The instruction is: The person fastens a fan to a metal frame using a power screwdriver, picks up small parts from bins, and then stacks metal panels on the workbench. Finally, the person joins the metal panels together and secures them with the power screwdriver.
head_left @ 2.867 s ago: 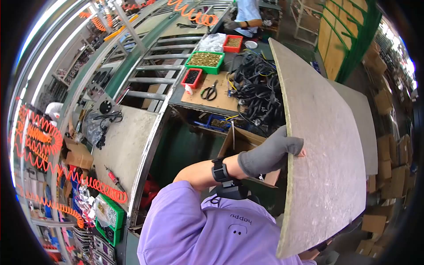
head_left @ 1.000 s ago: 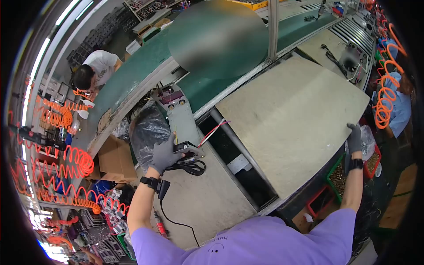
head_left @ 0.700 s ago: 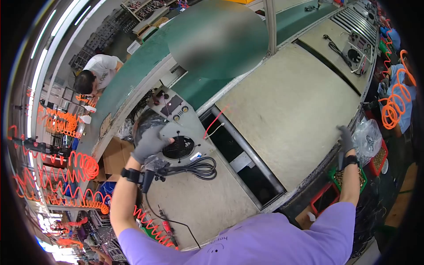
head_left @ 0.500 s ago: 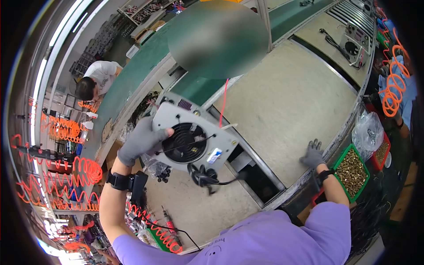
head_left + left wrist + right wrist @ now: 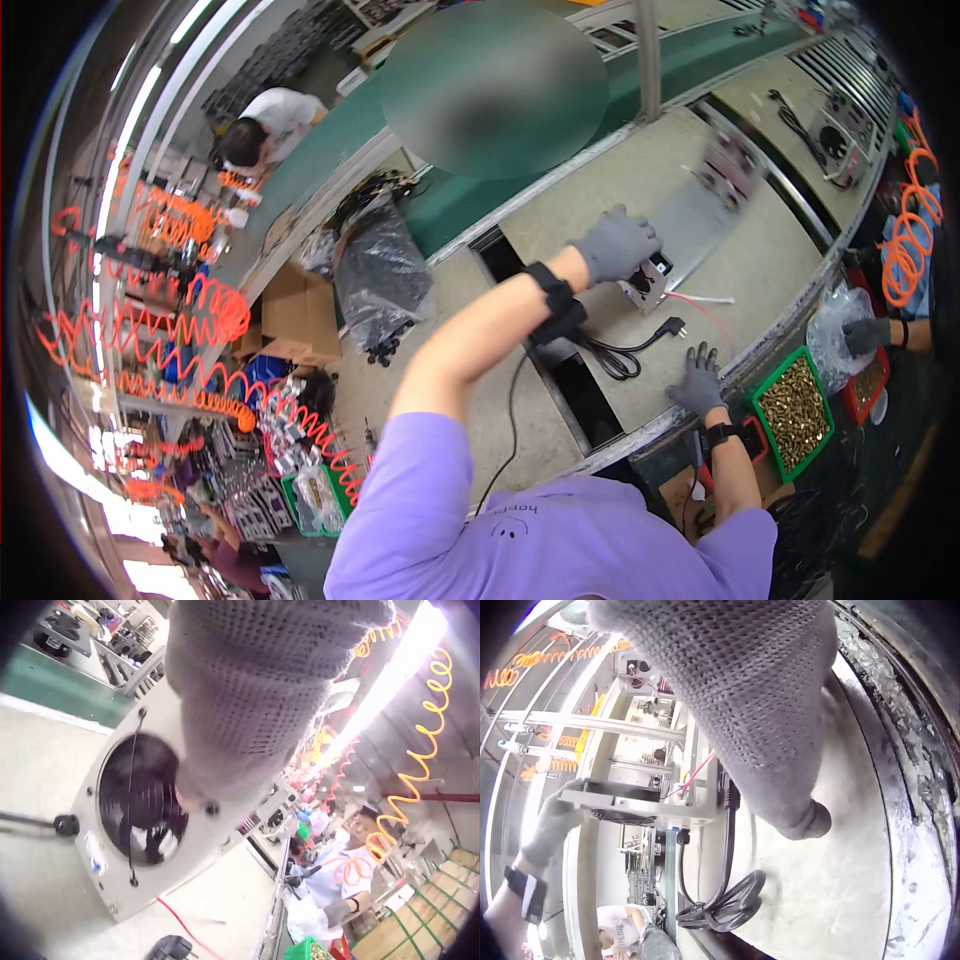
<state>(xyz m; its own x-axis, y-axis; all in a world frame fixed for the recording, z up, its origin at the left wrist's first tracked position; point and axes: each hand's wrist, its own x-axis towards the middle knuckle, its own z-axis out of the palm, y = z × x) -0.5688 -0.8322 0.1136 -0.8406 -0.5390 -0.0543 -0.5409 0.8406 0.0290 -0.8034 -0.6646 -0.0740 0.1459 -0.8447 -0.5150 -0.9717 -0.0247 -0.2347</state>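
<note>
My gloved left hand [image 5: 617, 247] grips a grey metal chassis with a round fan [image 5: 142, 799], its thumb at the fan opening. The chassis [image 5: 690, 225] is over the right-hand board [image 5: 610, 165], its far end with dials blurred in the head view. A black power cord [image 5: 612, 360] with a plug trails from it, along with red and white wires. My gloved right hand [image 5: 697, 380] rests on the board near its front edge, fingers spread, below the plug. In the right wrist view the coiled power cord [image 5: 731, 904] hangs from the chassis.
A gap with a roller [image 5: 585, 400] separates the boards. Clear plastic bags [image 5: 380, 265] and a cardboard box [image 5: 300, 315] are at left. A green bin of brass fittings [image 5: 793, 415] stands at right, beside another person's gloved hand [image 5: 866, 336]. Another chassis [image 5: 842, 140] sits farther along.
The board, earlier held upright, now lies flat on the line. My left hand has carried the chassis from the left board to the right one. My right hand has shifted toward the front edge.
</note>
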